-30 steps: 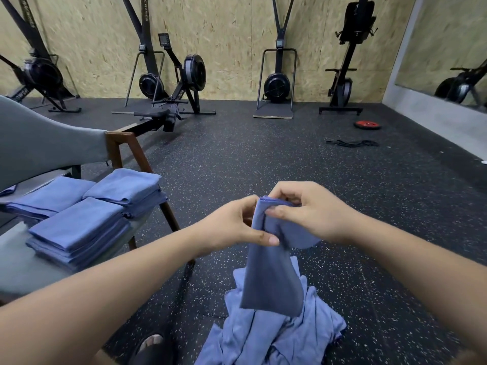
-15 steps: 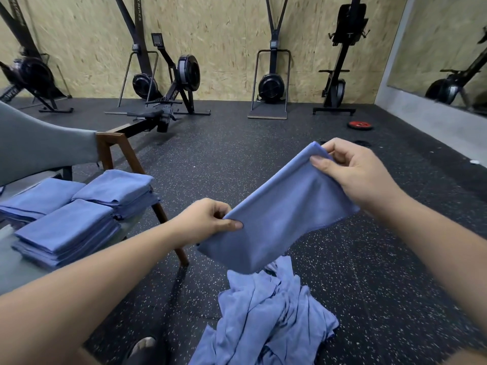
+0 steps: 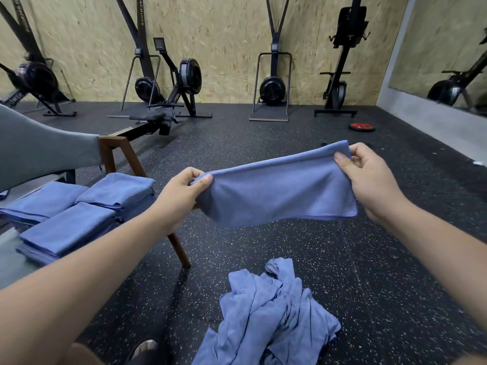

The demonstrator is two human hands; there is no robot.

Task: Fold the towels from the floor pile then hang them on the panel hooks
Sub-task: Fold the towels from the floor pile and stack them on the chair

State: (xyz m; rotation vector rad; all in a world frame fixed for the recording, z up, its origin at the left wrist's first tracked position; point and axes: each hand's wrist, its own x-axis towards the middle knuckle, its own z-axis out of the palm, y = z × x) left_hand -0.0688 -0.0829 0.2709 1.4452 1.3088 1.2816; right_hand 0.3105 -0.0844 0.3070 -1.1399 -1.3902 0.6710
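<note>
a towel [image 3: 276,196] hangs stretched between the left grip [image 3: 181,197] and the right grip [image 3: 371,180], above the floor [image 3: 369,259]. below it, nearer, the towel pile [image 3: 271,317] lies on the floor. to the left, three folded stacks [image 3: 68,227] sit on the table [image 3: 9,271]. exercise machines [image 3: 272,89] line the far wall [image 3: 224,48].

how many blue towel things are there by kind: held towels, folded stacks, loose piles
held towel, pinched by the left hand and the right hand: 1
folded stacks plainly seen on the bench: 3
loose pile on the floor: 1
total: 5
</note>
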